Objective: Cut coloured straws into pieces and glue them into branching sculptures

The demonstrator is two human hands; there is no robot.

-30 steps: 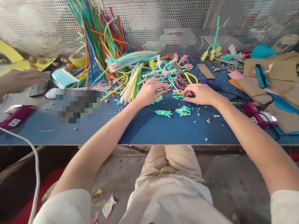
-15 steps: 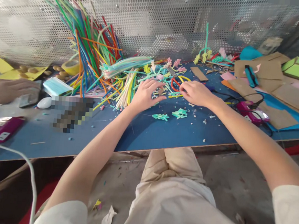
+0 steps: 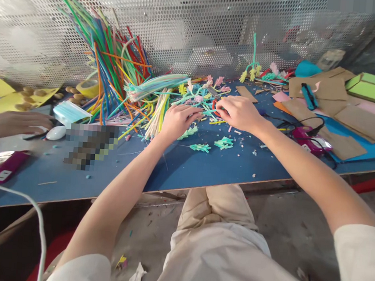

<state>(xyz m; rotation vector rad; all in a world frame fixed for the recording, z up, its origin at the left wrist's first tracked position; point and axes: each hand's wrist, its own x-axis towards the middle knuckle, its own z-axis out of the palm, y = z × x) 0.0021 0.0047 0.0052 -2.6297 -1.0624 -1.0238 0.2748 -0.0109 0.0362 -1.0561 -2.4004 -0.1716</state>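
Note:
A short teal pipe cleaner [image 3: 209, 112] spans the gap between my two hands. My left hand [image 3: 179, 121] has thumb and fingertips closed on its left end. My right hand [image 3: 240, 113] pinches its other end, palm down above the table. Part of a red loop [image 3: 214, 105] shows behind my right fingertips; the rest is hidden. Below the hands lie a green leaf-shaped pipe cleaner piece [image 3: 200, 147] and a similar one [image 3: 224, 143]. Another green piece [image 3: 188, 132] sits beside my left fingers.
Long coloured pipe cleaners [image 3: 112, 65] stand bunched against the perforated metal panel [image 3: 196, 24]. Cardboard pieces [image 3: 318, 88] and a purple device with cables [image 3: 311, 139] are at right. Another person's hand [image 3: 23, 123] rests at left near a white mouse [image 3: 56, 132].
My hands have come closer together, the right one moving left. A teal pipe cleaner now shows between them. The yellow loop by my right hand is covered; the other person's hand shifted slightly.

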